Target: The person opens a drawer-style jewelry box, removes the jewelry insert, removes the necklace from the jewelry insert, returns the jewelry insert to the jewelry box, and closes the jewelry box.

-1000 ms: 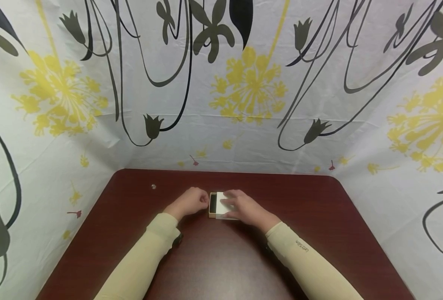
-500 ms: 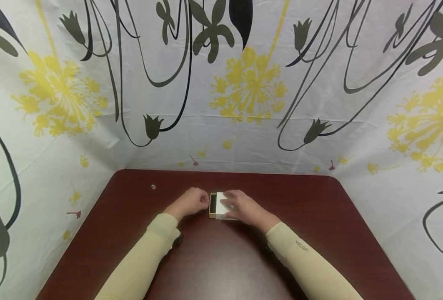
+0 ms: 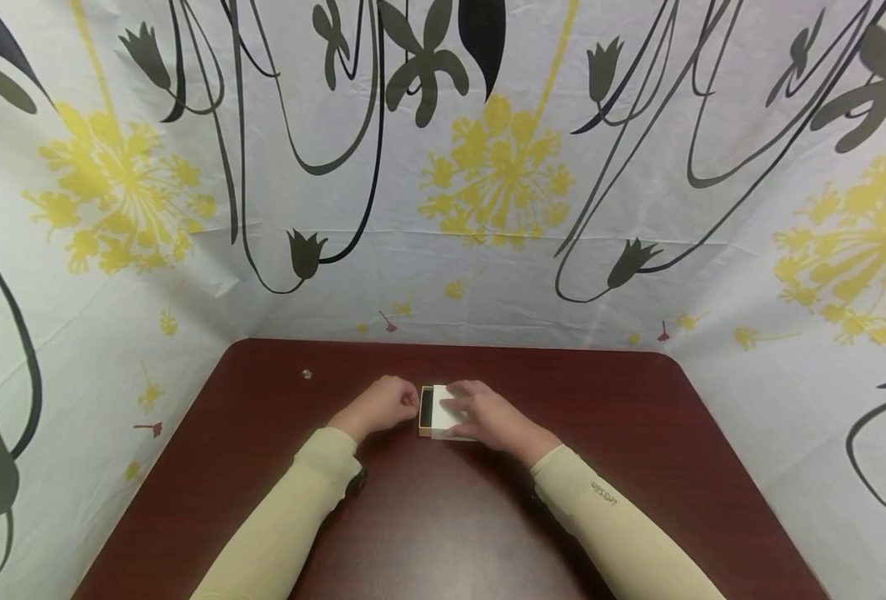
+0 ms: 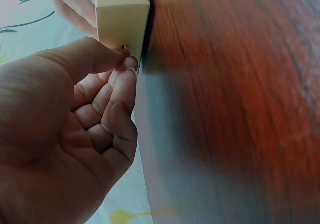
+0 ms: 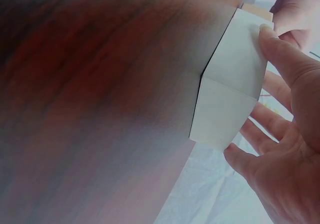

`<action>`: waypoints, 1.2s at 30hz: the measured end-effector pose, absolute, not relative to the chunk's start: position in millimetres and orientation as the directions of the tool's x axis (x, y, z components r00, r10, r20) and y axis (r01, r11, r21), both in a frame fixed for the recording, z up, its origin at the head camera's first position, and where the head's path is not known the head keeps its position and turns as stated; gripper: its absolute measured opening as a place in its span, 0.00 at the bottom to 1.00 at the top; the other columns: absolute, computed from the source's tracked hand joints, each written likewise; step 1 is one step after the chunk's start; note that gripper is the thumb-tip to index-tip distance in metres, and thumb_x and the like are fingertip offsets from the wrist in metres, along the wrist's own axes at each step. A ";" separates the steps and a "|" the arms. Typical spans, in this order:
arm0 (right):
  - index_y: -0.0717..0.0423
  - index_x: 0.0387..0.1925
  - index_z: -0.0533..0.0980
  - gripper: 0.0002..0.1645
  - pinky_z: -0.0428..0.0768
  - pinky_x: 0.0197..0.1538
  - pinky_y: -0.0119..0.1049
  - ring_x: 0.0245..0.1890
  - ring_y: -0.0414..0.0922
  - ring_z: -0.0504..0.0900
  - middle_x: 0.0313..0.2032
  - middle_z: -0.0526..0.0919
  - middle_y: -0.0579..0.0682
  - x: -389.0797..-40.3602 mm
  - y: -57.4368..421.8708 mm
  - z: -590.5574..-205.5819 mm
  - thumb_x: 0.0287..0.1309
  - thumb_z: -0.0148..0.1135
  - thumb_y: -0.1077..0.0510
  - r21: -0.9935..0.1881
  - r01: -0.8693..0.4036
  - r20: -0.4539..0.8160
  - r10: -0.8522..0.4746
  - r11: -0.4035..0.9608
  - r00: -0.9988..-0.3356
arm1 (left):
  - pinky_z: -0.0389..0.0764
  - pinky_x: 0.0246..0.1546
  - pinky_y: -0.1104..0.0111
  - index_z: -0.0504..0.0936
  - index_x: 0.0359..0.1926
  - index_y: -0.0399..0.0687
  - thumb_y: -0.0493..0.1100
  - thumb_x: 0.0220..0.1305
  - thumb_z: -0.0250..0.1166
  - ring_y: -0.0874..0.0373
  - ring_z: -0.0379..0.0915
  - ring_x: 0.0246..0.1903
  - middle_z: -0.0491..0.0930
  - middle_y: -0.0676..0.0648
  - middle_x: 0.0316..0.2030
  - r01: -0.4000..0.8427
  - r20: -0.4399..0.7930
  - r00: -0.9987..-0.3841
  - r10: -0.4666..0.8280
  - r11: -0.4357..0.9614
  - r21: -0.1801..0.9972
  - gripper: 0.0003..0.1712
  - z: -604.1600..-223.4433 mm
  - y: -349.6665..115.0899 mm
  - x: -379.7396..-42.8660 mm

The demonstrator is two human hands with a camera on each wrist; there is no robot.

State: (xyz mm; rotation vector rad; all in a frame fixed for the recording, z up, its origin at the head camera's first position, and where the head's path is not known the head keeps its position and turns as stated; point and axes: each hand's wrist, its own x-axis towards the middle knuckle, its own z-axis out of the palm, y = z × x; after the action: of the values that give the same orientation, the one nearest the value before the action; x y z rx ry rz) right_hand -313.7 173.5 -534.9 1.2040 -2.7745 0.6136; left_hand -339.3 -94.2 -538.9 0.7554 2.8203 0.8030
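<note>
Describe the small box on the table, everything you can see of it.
The small box is a white sleeve with a tan inner tray slid partly out at its left end, dark inside. It looks like cardboard and lies flat on the dark red table. The right hand holds the sleeve; the left hand pinches the tray's end.

Left hand fingers curled, thumb and forefinger pinched at the small box's left end. Right hand grips the box from above. Both forearms sleeved, converging on it.
</note>
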 end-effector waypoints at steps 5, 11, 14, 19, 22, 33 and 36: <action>0.58 0.66 0.85 0.31 0.76 0.73 0.54 0.71 0.60 0.76 0.71 0.79 0.61 -314.0 173.4 -535.0 0.66 0.81 0.50 -0.333 -0.717 0.210 -0.693 0.613 -0.690 | 0.84 0.44 0.61 0.88 0.33 0.52 0.37 0.69 0.72 0.60 0.78 0.33 0.84 0.56 0.30 0.433 0.029 -0.870 0.492 0.735 0.521 0.07 -538.6 -93.1 -338.9; 0.59 0.66 0.85 0.31 0.76 0.72 0.54 0.71 0.60 0.76 0.71 0.79 0.61 -313.1 173.4 -534.4 0.66 0.81 0.51 -0.348 -0.714 0.207 -0.692 0.608 -0.691 | 0.84 0.44 0.61 0.88 0.34 0.52 0.38 0.70 0.73 0.60 0.78 0.33 0.84 0.56 0.30 0.427 0.021 -0.871 0.491 0.735 0.526 0.07 -538.1 -92.3 -337.9; 0.60 0.65 0.85 0.30 0.76 0.72 0.54 0.71 0.60 0.76 0.71 0.79 0.62 -312.6 173.4 -533.7 0.66 0.81 0.52 -0.351 -0.714 0.208 -0.693 0.606 -0.690 | 0.83 0.43 0.61 0.88 0.33 0.52 0.38 0.70 0.72 0.60 0.78 0.32 0.83 0.56 0.30 0.417 0.014 -0.875 0.484 0.738 0.531 0.07 -537.4 -92.2 -337.6; 0.60 0.65 0.85 0.30 0.77 0.71 0.54 0.70 0.60 0.77 0.70 0.79 0.62 -313.2 173.6 -534.4 0.67 0.81 0.51 -0.338 -0.723 0.218 -0.697 0.603 -0.683 | 0.83 0.43 0.61 0.88 0.33 0.52 0.38 0.71 0.72 0.59 0.77 0.32 0.83 0.56 0.30 0.413 0.010 -0.876 0.483 0.737 0.535 0.07 -536.2 -91.8 -337.2; 0.60 0.65 0.85 0.30 0.78 0.71 0.54 0.70 0.60 0.77 0.70 0.79 0.62 -313.8 173.3 -534.8 0.67 0.81 0.51 -0.336 -0.724 0.219 -0.698 0.603 -0.682 | 0.83 0.43 0.61 0.88 0.34 0.52 0.38 0.71 0.72 0.60 0.77 0.32 0.83 0.56 0.30 0.416 0.012 -0.874 0.486 0.735 0.536 0.07 -536.0 -91.8 -337.2; 0.59 0.65 0.85 0.31 0.77 0.71 0.53 0.70 0.60 0.77 0.70 0.80 0.62 -314.5 172.8 -534.9 0.66 0.82 0.50 -0.339 -0.726 0.222 -0.699 0.598 -0.680 | 0.83 0.43 0.61 0.88 0.34 0.52 0.36 0.70 0.72 0.60 0.77 0.33 0.83 0.56 0.30 0.415 0.009 -0.872 0.489 0.730 0.543 0.07 -534.9 -91.0 -336.7; 0.59 0.65 0.85 0.31 0.77 0.71 0.53 0.70 0.60 0.77 0.70 0.80 0.62 -313.9 173.2 -534.4 0.65 0.82 0.50 -0.337 -0.728 0.225 -0.700 0.597 -0.678 | 0.83 0.43 0.61 0.88 0.34 0.52 0.36 0.70 0.72 0.60 0.78 0.33 0.84 0.56 0.30 0.413 0.007 -0.872 0.490 0.727 0.548 0.07 -535.8 -90.9 -337.0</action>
State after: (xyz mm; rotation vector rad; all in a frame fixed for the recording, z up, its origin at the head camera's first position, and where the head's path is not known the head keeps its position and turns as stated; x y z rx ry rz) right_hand -313.9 173.2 -534.4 1.2290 -2.7447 0.6274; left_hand -337.0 -90.9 -535.8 0.7329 2.7901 0.8354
